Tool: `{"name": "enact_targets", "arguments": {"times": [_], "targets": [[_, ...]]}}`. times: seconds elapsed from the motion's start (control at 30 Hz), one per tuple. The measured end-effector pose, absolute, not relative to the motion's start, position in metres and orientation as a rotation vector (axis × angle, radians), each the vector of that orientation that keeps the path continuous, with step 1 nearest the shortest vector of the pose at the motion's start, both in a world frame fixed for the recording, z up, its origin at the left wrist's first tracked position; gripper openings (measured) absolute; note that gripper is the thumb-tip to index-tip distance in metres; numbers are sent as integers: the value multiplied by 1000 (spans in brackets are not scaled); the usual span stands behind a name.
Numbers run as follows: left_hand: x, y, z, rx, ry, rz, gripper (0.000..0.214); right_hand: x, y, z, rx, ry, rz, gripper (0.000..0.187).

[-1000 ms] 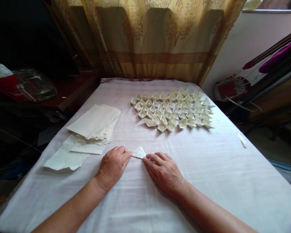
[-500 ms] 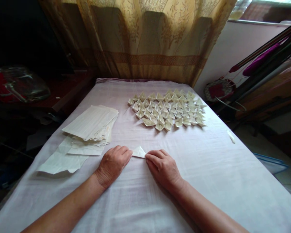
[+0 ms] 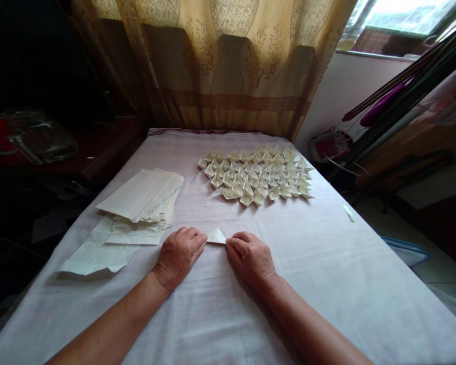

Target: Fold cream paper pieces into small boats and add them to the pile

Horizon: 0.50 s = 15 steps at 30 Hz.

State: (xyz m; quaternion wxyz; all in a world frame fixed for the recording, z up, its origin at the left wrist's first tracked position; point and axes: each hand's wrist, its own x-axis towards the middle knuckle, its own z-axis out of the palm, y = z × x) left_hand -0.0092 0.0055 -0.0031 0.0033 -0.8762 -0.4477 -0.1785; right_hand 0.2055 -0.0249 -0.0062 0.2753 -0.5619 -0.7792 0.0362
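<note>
A small folded paper triangle (image 3: pixel 216 236) lies on the white cloth between my hands, its point facing away from me. My left hand (image 3: pixel 180 255) is closed on its left corner, fingers pressed together. At the opposite corner, my right hand (image 3: pixel 251 257) pinches the paper between thumb and fingers. The fingertips cover both ends of the triangle. Beyond my hands, rows of small folded paper boats (image 3: pixel 256 175) stand close together. To the left is a stack of paper sheets (image 3: pixel 140 195), with a loose creased sheet (image 3: pixel 99 251) partly under it.
The white cloth (image 3: pixel 327 284) covers the whole table. A thin white scrap (image 3: pixel 348 213) lies near the right edge. Behind the table hangs a gold patterned curtain (image 3: pixel 228 66). A glass jar (image 3: pixel 41 137) stands on dark furniture at left, and long poles (image 3: pixel 403 96) lean at right.
The view has tilted up and turned a little to the right. Both hands keep hold of the paper triangle's corners, almost unmoved.
</note>
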Motion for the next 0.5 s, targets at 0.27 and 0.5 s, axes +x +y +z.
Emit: {"name": "enact_targets", "arguments": {"times": [0.27,0.5], "targets": [[-9,5,-1,-2753,-1477,-693,15,209,-23,-4,-1576,-2116,92,19],[-9,6,-6,-2754,-1593,-874,16,208,-19,-5,-1589,-1953,273,18]]}}
